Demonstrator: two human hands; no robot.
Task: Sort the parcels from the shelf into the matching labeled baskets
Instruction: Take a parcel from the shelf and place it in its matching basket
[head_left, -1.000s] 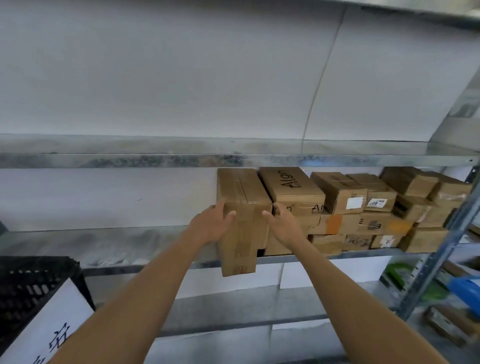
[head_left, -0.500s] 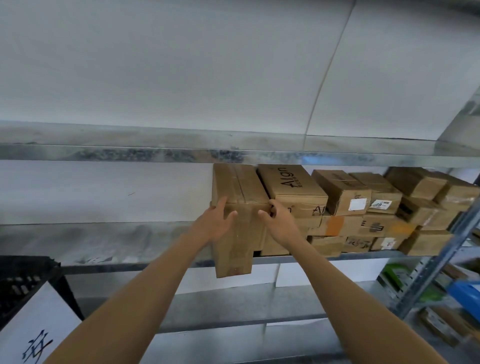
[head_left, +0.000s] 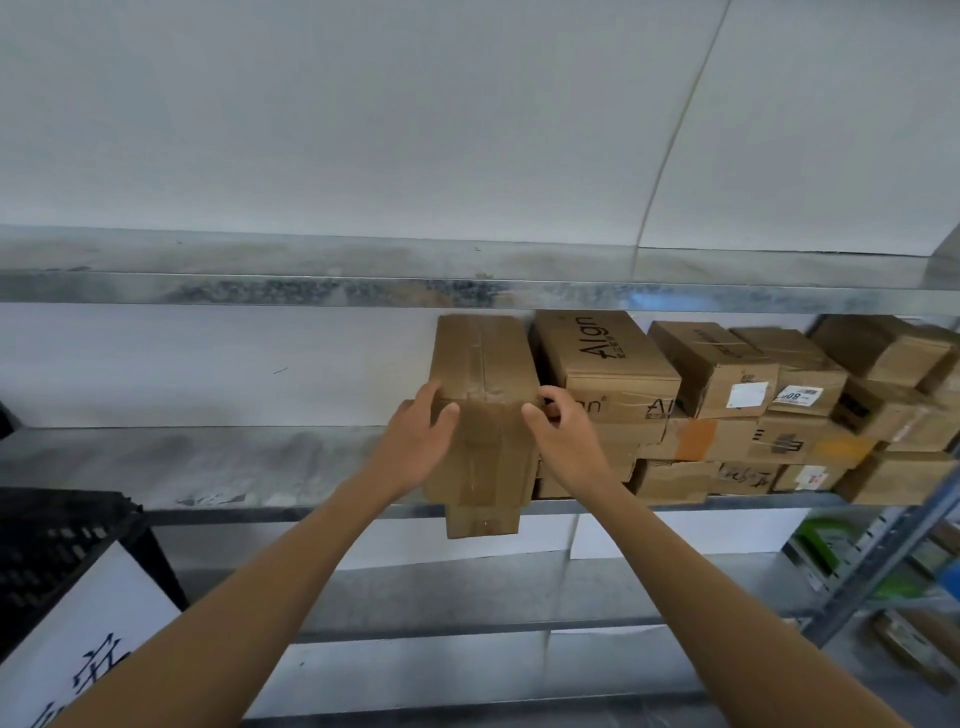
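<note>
low and left of the left hand (head_left: 421, 441), a black basket (head_left: 52, 540) with a white label (head_left: 104, 623) shows only its side, so its contents cannot be told. left hand and right hand (head_left: 563, 441) each wrap fingers round an edge of the box (head_left: 485, 374), which juts past the shelf (head_left: 208, 467) lip. right of the right hand many parcels (head_left: 779, 415) sit stacked, so most sorting looks undone.

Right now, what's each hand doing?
Left hand: grips the box at its left edge.
Right hand: grips the same box at its right edge.
</note>
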